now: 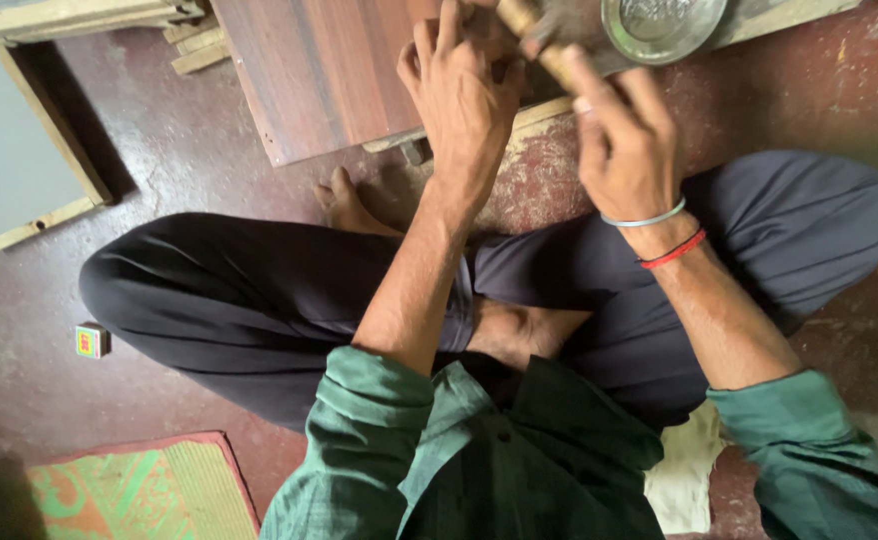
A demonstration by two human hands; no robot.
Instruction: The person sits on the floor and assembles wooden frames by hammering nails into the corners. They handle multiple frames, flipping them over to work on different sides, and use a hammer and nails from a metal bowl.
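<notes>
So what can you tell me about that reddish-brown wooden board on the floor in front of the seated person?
The reddish-brown wooden board lies flat on the dark red floor, tilted askew to the picture, its top cut off by the frame. Its surface looks like smooth laminate with a straight lengthwise grain, and its near edge is paler. A pale wooden strip shows beneath its near edge. The left hand rests over its right part, beside the right hand, which grips a pale wooden handle.
</notes>
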